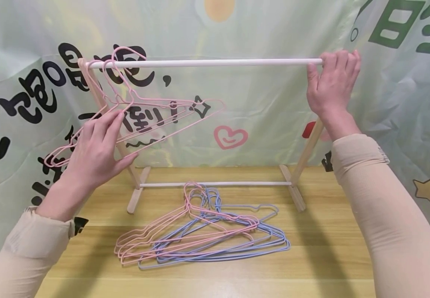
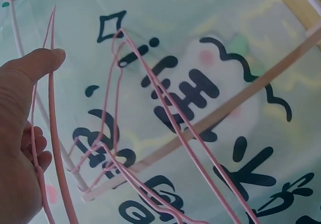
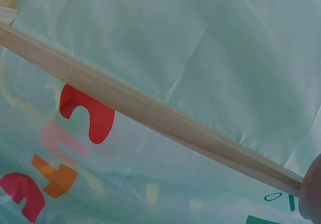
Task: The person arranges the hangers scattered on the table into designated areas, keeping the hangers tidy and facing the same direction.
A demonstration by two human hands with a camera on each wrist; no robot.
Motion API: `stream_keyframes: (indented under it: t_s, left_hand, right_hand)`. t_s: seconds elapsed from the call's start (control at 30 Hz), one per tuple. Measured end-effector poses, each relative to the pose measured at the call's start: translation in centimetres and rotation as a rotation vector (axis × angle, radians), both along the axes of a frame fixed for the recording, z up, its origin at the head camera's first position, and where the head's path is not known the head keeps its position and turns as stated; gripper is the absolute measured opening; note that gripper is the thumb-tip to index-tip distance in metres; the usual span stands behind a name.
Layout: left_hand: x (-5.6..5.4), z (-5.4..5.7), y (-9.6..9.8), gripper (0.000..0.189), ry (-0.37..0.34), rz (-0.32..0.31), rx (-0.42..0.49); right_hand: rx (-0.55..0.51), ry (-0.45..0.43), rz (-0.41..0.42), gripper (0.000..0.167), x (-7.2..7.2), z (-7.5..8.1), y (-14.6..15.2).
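Note:
My left hand holds a pink hanger between thumb and fingers near the left end of a rack's white top rod. This hanger's hook rises above the rod, overlapping it in the head view. Just left of it, two more pink hangers hang from the rod beside the left wooden post. At the opposite end, my right hand grips the rod where it meets the right wooden post. Only a bit of that hand shows at the edge of the right wrist view.
Pink hangers lie in a pile partly over blue hangers on the wooden table, in front of the rack's lower white rod. A printed cloth hangs behind and at both sides.

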State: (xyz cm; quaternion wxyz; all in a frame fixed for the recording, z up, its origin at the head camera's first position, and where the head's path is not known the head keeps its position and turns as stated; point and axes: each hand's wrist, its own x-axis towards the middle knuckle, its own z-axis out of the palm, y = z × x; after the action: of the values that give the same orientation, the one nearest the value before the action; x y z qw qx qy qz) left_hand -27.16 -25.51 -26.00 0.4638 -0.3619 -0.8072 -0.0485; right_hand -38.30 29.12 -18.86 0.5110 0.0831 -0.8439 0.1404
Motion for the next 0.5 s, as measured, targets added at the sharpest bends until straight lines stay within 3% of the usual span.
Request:
stream_keyframes:
  t_s: [0.23,0.5]
  left_hand:
    - [-1.3,0.2,-1.0,0.112,-0.046,0.071,-0.006]
    - [-2.0,-1.0,-2.3,0.11,-0.076,0.111,-0.027]
  right_hand:
    - [-0.003,0.001,0.007,0.06,-0.1,-0.1,-0.1]
    - [0.002,-0.013,-0.003,0.061,0.0,-0.1,-0.2]
